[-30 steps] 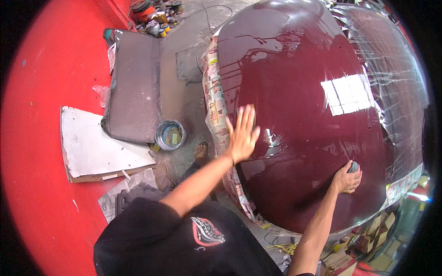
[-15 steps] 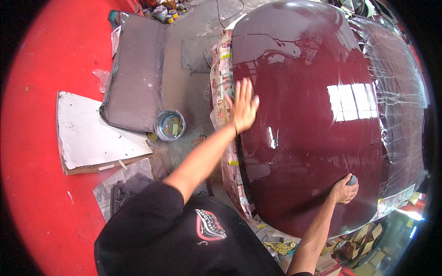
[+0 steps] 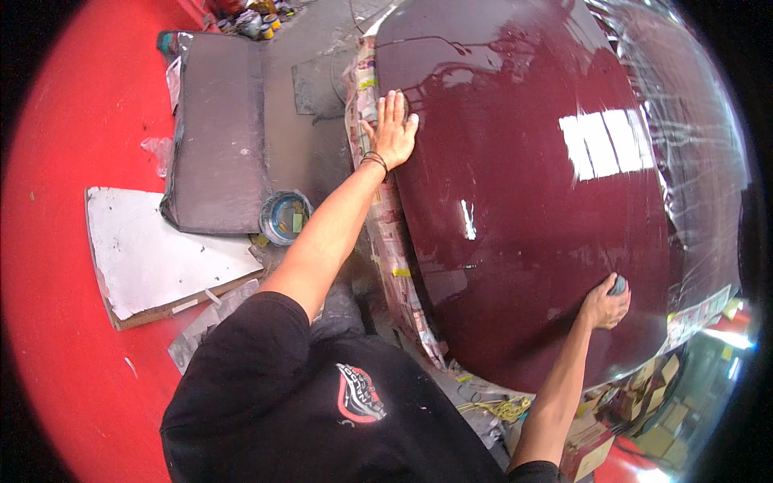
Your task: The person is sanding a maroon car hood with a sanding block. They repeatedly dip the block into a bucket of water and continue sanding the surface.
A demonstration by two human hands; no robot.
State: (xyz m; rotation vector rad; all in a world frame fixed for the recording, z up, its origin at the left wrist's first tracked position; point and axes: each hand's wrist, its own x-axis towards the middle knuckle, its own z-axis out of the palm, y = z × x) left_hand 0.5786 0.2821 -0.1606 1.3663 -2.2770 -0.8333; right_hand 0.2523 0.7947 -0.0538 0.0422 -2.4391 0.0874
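The dark pad point(image 3: 617, 286) sits on the maroon hood point(image 3: 515, 177), close to its near right corner, the right hand point(image 3: 605, 304) curled over it, right forearm point(image 3: 560, 378) slanting forward and outward. Across at the left edge, the left hand point(image 3: 392, 135) lies palm down, fingers extended, gripping nothing, left arm point(image 3: 328, 229) stretched long.

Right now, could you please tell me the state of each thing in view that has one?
Maroon panel: glossy, wet-looking
Left hand: open, at the panel's edge
Right hand: closed around small grey object
Bucket: upright, open-topped
Plastic sheet: wrinkled, draped
Yellow cord: loosely bundled
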